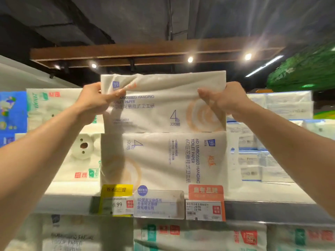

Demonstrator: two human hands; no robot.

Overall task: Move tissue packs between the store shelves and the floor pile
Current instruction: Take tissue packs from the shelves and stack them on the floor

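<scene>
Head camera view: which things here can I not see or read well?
Floor pile: outside the head view, which looks up at the shelves.
Fingers of the left hand and right hand: behind the white plastic-wrapped tissue pack they grip; only thumbs show.
Small print on the yellow price tag and orange-framed price label: blurred.
Tissue packs on the lower shelf: blurred, cut by the bottom edge.

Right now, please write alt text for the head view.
The left hand and right hand pinch the upper corners of a white toilet paper pack, directly above a matching pack on the shelf with price tags.
</scene>
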